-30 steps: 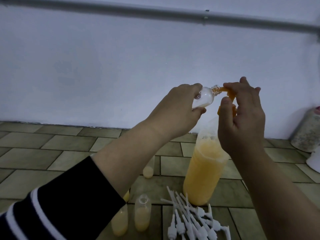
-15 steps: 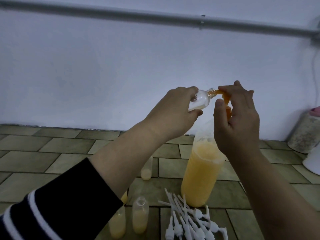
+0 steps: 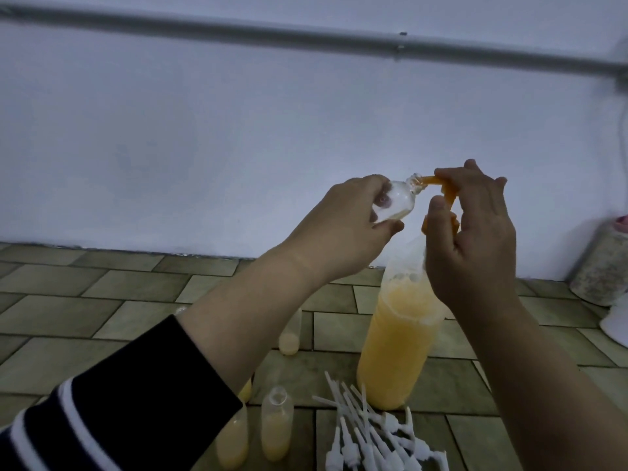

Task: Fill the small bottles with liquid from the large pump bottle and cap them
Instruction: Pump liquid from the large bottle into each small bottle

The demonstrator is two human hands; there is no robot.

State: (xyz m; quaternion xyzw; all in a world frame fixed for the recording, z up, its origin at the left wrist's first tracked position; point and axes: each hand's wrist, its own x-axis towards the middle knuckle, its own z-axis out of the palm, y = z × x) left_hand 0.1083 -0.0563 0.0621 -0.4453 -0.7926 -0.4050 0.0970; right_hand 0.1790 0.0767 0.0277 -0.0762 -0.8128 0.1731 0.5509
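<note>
My left hand point(image 3: 343, 226) grips a small clear bottle point(image 3: 159, 202), tilted on its side with its mouth against the orange pump spout point(image 3: 531, 181). A thin layer of liquid lies inside it. My right hand point(image 3: 475, 229) holds the orange pump head point(image 3: 448, 198) of the large pump bottle point(image 3: 397, 338), thumb on one side and fingers over the top. The big bottle stands on the floor, over half full of yellow-orange liquid. Three partly filled small bottles point(image 3: 277, 426) stand uncapped below my left arm, and another one point(image 3: 290, 336) stands further back.
A heap of white pump caps point(image 3: 370, 436) lies on the tiled floor in front of the large bottle. A speckled container point(image 3: 601, 266) and a white object point(image 3: 615, 321) sit at the right by the white wall. A pipe point(image 3: 306, 35) runs along the wall.
Both hands, the small bottle and the pump head shifted slightly left and down in the view. The grips are unchanged.
</note>
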